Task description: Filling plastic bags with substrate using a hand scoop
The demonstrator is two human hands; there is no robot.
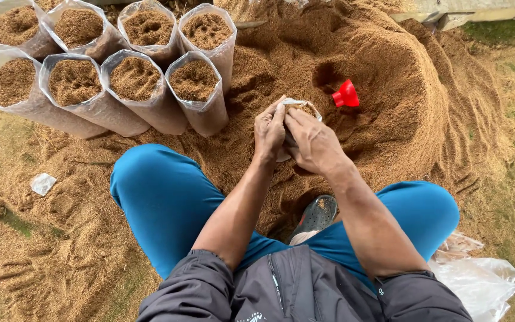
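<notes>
I squat over a big pile of brown sawdust-like husk (382,83). Both hands meet on a small clear plastic bag (300,107) partly filled with the husk. My left hand (269,131) grips the bag's left rim and side. My right hand (312,142) covers the bag's front and presses on its top, hiding most of it. A red funnel-shaped scoop (346,95) lies in a hollow of the pile, just right of the bag and apart from both hands.
Several filled clear bags (144,89) stand upright in two rows at the upper left. My blue-trousered knees (162,191) flank the hands, a grey shoe (317,214) between them. Empty plastic bags (478,280) lie at lower right, a plastic scrap (42,183) at left.
</notes>
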